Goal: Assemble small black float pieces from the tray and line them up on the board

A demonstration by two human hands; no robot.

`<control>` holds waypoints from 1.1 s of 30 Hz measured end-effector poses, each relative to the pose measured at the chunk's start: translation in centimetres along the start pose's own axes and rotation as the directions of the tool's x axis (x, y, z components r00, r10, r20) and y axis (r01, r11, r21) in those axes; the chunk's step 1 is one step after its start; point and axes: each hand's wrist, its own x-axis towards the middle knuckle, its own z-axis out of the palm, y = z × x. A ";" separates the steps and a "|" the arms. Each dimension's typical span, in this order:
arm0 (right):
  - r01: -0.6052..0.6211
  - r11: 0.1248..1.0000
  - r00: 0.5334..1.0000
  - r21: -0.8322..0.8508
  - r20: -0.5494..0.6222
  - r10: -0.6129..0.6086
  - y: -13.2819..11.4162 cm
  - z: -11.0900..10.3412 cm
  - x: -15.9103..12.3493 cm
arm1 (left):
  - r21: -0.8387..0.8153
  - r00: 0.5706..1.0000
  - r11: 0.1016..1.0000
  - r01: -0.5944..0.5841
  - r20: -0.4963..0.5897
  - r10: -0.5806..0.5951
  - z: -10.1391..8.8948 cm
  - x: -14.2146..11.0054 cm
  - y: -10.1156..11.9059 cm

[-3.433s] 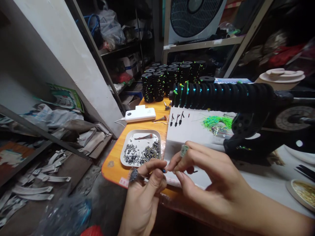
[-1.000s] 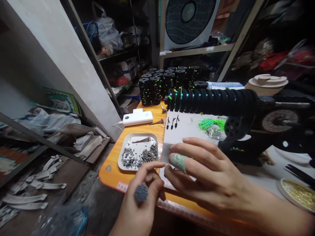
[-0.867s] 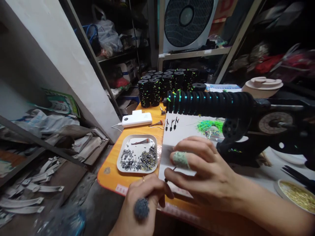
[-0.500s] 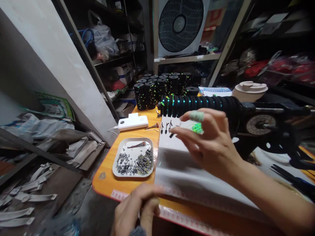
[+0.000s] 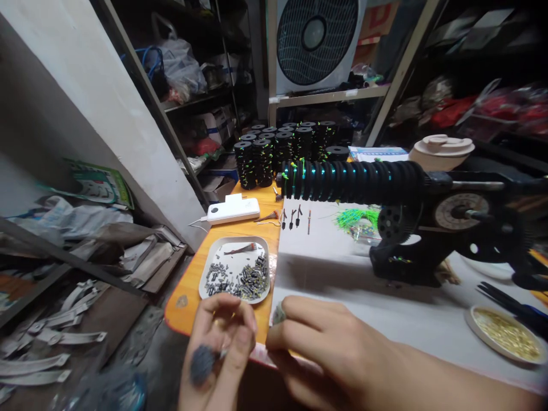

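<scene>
My left hand [image 5: 222, 348] is turned partly palm up at the table's front edge, its fingers curled in towards the thumb. Whatever it may hold is too small to make out. A dark grey fuzzy wrap [image 5: 202, 365] sits on it. Close on its right is my right hand [image 5: 325, 348], back upward, fingers bent together and tips hidden; a pale green wrap [image 5: 279, 314] shows at one finger. Beyond them, three small dark forked pieces [image 5: 291, 219] and a thin brownish stick [image 5: 309, 221] lie on a white sheet [image 5: 334, 268]. A white tray [image 5: 203, 285] holds many small grey and black pieces.
A black geared machine [image 5: 402, 245] carries a ridged black roll [image 5: 355, 181]. Black spools [image 5: 262, 162] stand behind a white power bank [image 5: 233, 210]. Green strands [image 5: 357, 218] lie under the roll. A dish of golden bits [image 5: 503, 334] is at right, beside dark tweezers [image 5: 509, 302].
My right hand reached forward over the sheet with a small dark piece, then came back beside my left hand. A thin stick now lies right of the forked pieces. My left hand turned palm up.
</scene>
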 end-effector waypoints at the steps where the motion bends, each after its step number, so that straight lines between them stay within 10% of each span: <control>1: -0.017 0.999 0.999 0.035 -0.041 0.018 0.1 -0.1 0.2 | -0.022 0.997 0.996 0.081 0.015 -0.081 -0.2 0.2 -0.3; 6: -0.168 0.963 0.960 0.213 -0.186 0.209 1.1 -0.5 0.8 | -0.132 0.938 0.935 0.330 0.154 -0.310 -0.6 0.4 -2.4; 17: -0.279 0.923 0.921 0.267 -0.199 0.336 2.6 -0.4 1.1 | -0.128 0.919 0.935 0.330 0.270 -0.287 0.9 0.7 -2.7; 23: -0.274 0.914 0.920 0.298 -0.197 0.340 2.2 -0.5 1.1 | 0.233 0.963 0.935 0.266 -0.114 -0.245 1.2 -0.9 -3.0; 26: -0.270 0.919 0.923 0.287 -0.196 0.332 1.9 -0.5 1.0 | 0.365 0.972 0.901 0.233 -0.120 -0.203 1.4 -1.3 -2.7; 33: -0.200 0.958 0.939 0.205 -0.237 0.247 1.5 -0.7 1.0 | 0.072 0.963 0.989 0.132 -0.248 -0.110 2.3 -0.7 -3.6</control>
